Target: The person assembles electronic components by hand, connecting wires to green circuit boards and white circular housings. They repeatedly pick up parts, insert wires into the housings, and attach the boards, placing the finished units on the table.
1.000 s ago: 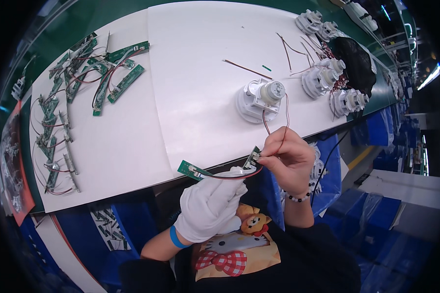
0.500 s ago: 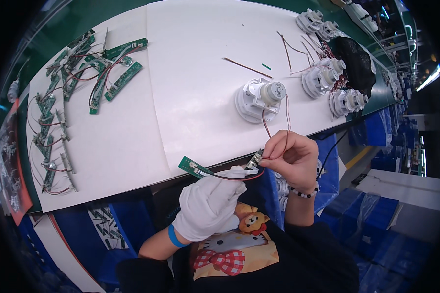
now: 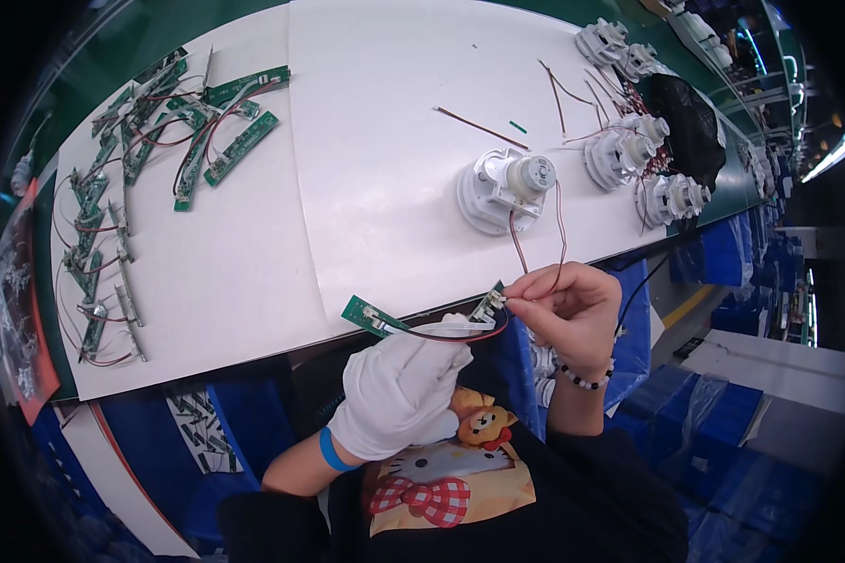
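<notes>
My left hand (image 3: 399, 389), in a white glove, is closed round a wired pair of green circuit boards. The longer circuit board (image 3: 366, 315) sticks out to the left of the glove; the small board (image 3: 488, 302) with white sockets stands at the fingertips. A red and black wire pair and a white flat cable run between them. My bare right hand (image 3: 573, 305) pinches the ends of thin motor wires (image 3: 561, 235) beside the small board's sockets; the fingertips hide the ends. These wires lead from a white motor unit (image 3: 507, 190) on the table.
Several wired circuit boards (image 3: 241, 148) lie at the table's left. More white motor units (image 3: 620, 155) stand at the right, near a black bag (image 3: 685, 131) and loose wires. A brown wire (image 3: 479, 128) lies behind the nearest unit. Blue bins (image 3: 634, 328) sit below the table edge.
My right hand has shifted slightly right and up, its pinching fingertips still beside the small board. My left hand keeps its hold, and the whole view has moved a little.
</notes>
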The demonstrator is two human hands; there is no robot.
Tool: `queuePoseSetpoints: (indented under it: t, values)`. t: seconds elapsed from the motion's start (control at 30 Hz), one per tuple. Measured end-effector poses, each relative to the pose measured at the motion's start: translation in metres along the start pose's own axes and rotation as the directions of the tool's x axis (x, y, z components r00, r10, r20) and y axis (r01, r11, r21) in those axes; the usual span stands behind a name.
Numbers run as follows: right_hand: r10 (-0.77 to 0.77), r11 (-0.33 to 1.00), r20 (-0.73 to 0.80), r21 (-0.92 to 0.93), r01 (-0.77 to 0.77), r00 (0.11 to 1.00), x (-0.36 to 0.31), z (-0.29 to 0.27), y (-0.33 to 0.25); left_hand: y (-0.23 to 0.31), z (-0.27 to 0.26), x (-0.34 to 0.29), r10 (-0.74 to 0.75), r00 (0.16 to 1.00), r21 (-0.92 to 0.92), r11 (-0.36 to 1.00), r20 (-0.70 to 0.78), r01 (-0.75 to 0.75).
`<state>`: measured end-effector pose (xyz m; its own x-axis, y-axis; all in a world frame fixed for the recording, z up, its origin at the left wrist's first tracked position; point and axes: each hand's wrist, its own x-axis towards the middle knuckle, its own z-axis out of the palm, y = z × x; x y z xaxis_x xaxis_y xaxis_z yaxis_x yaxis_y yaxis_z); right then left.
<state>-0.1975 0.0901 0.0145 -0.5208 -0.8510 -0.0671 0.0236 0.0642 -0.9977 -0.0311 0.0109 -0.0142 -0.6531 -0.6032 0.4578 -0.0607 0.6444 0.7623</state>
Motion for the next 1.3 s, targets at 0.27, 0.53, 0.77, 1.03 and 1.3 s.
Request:
queuePoseSetpoints:
  t: [0.27,0.53,0.77,1.03,1.3]
  values:
    - [-0.234,0.969,-0.021,-0.085,0.232,0.972,-0.003,0.002,0.009,0.001,0.0,0.001,-0.001,1.0,-0.014,1.0,0.013,0.001]
    - [-0.371,0.891,0.011,-0.277,0.359,0.929,-0.001,0.007,0.008,-0.001,0.002,0.0,0.043,0.998,0.003,0.999,0.043,-0.043]
    - [-0.294,0.929,0.047,-0.22,0.297,0.955,0.001,0.006,0.012,-0.005,-0.001,-0.006,0.021,0.993,0.038,0.999,0.118,-0.026]
    - [-0.145,0.985,0.056,-0.082,0.15,0.988,0.006,0.004,0.01,-0.009,-0.002,-0.004,0.045,0.987,-0.018,0.999,0.156,-0.043]
    - [0.111,0.992,0.248,0.035,-0.124,0.962,0.024,-0.01,0.002,-0.009,-0.01,-0.002,0.128,0.962,0.004,0.991,0.241,-0.133]
